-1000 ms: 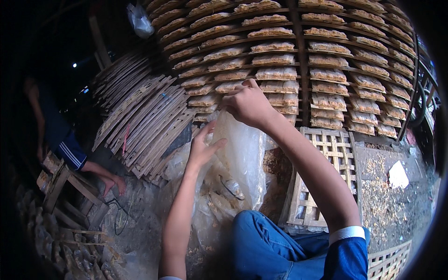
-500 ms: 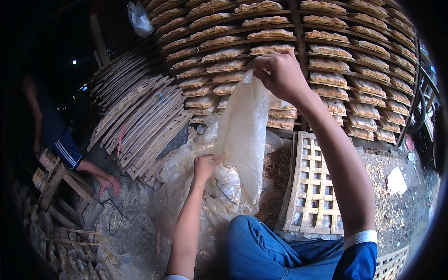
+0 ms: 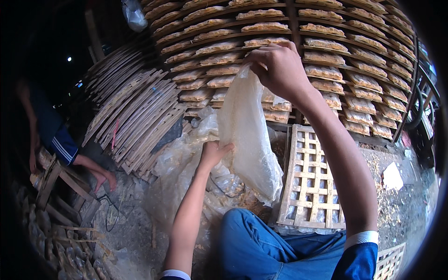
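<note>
A long, cloudy plastic sheet [image 3: 247,123] hangs in front of me, dusted with tan crumbs. High up, my right hand [image 3: 281,67] pinches its top end, with the wrist bent down. Lower on its left side, my left hand [image 3: 215,153] is closed, thumb pressed against the edge of the plastic; the fingertips are partly hidden. The sheet's lower end swings free above crumbs on the floor. Beneath and behind it lies a crumpled heap of clear plastic [image 3: 175,163]. Right of the sheet, a woven bamboo lattice tray [image 3: 305,204] lies over plastic-wrapped material.
A tall rack [image 3: 295,42] at the back holds rows of wrapped, pale brown slabs. Bamboo lattice panels [image 3: 135,116] lean stacked at the left. Beyond them, a person [image 3: 63,142] stands near a wooden stool [image 3: 51,182]. A white scrap [image 3: 392,176] lies on the right floor.
The plastic sheet's lower end has swung right and toward me, next to the lattice tray. My left hand has risen slightly and shifted right; my right hand still grips the top.
</note>
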`<state>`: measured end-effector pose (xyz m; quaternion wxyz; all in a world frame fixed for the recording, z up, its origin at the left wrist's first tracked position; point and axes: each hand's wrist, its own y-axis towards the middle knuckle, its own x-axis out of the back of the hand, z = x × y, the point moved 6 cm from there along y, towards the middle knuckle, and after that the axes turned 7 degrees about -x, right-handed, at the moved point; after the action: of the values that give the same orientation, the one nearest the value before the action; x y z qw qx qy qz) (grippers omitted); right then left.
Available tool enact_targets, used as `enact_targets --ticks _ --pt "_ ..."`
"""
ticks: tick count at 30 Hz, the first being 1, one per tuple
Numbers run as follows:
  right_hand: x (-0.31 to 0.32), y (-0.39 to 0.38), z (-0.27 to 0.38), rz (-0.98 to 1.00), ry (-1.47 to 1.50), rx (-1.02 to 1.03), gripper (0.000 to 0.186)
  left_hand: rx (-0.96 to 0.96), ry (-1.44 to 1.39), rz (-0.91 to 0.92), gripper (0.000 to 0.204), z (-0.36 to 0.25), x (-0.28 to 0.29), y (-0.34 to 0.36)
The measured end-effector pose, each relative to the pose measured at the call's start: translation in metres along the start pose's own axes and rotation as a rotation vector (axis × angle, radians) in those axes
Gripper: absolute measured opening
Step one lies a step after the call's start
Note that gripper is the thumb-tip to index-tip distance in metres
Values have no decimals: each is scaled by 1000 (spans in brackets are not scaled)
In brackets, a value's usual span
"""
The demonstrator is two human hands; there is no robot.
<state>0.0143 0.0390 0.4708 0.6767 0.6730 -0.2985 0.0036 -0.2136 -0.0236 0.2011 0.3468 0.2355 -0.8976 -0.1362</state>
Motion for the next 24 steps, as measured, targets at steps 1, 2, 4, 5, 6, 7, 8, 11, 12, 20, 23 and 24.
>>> enact_targets --ticks 1,2,4,5,6,7,8,11,12,20,23,24 --pt "4 1 -12 7 36 -42 14 13 0 -6 34 17 0 -11" --pt "8 3 -23 9 77 -82 15 25 6 -17 31 35 4 -21" --pt "15 4 -40 -34 178 -153 17 -15 48 -75 31 79 12 -44" --pt "18 -1 -46 -18 105 -119 16 -42 59 -100 31 85 13 -46" --pt "18 -5 -48 -3 35 -85 15 -92 73 -125 35 90 18 -46" --pt "14 -10 -48 25 75 -115 14 -143 85 -143 39 86 20 -44" --pt "11 -16 -47 52 117 -145 13 -192 99 -162 42 81 22 -43" --pt "13 -24 -53 13 146 -174 10 -131 188 -111 57 53 29 -23" --pt "13 -25 -54 -24 180 -173 9 -167 214 -98 61 48 32 -16" --pt "-11 -29 -12 -10 247 -126 12 -116 -206 -46 48 6 -25 21" --pt "6 -21 -8 -68 291 -112 10 -103 19 -62 38 18 -37 16" --pt "13 -17 -8 -105 317 -98 10 -121 64 -88 38 29 -37 11"
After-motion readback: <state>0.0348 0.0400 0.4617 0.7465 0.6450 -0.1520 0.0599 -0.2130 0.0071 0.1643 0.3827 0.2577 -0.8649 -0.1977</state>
